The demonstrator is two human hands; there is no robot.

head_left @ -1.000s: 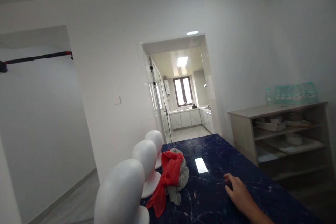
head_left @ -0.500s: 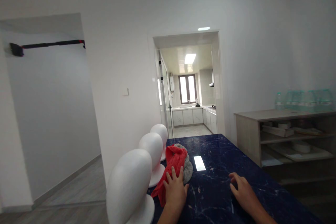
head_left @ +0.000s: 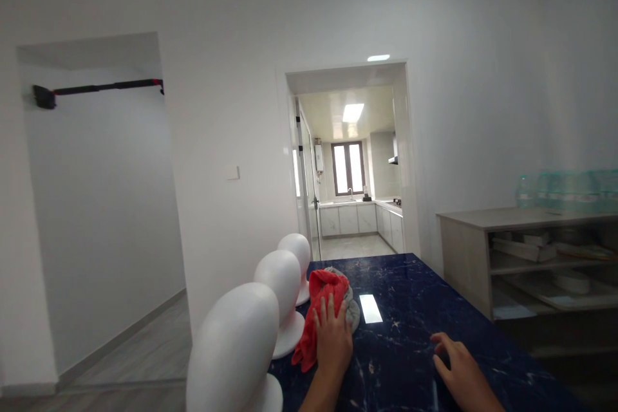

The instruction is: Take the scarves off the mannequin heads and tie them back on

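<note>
My left hand (head_left: 333,338) lies with fingers stretched out on a crumpled red cloth (head_left: 321,290). Behind and partly beneath that cloth is a bunched grey cloth (head_left: 354,312). To the left stand three white mannequin heads, a near one (head_left: 236,347), a middle one (head_left: 279,280) and a far one (head_left: 295,251). On the right, my right hand (head_left: 461,367) is over the dark blue marbled table (head_left: 400,309) with its fingers loosely bent and apart. Nothing shows in it. Whether it touches the tabletop I cannot tell.
A wooden shelf unit (head_left: 463,257) with trays and boxes stands at the right, and several clear bottles (head_left: 570,188) sit on top. Past the table's far end a doorway leads to a kitchen (head_left: 357,219). White wall (head_left: 226,225) runs behind the heads.
My left hand has moved slightly forward along the red cloth, whose near end is drawn in closer. My right hand stays much the same. The whole view has shifted a little.
</note>
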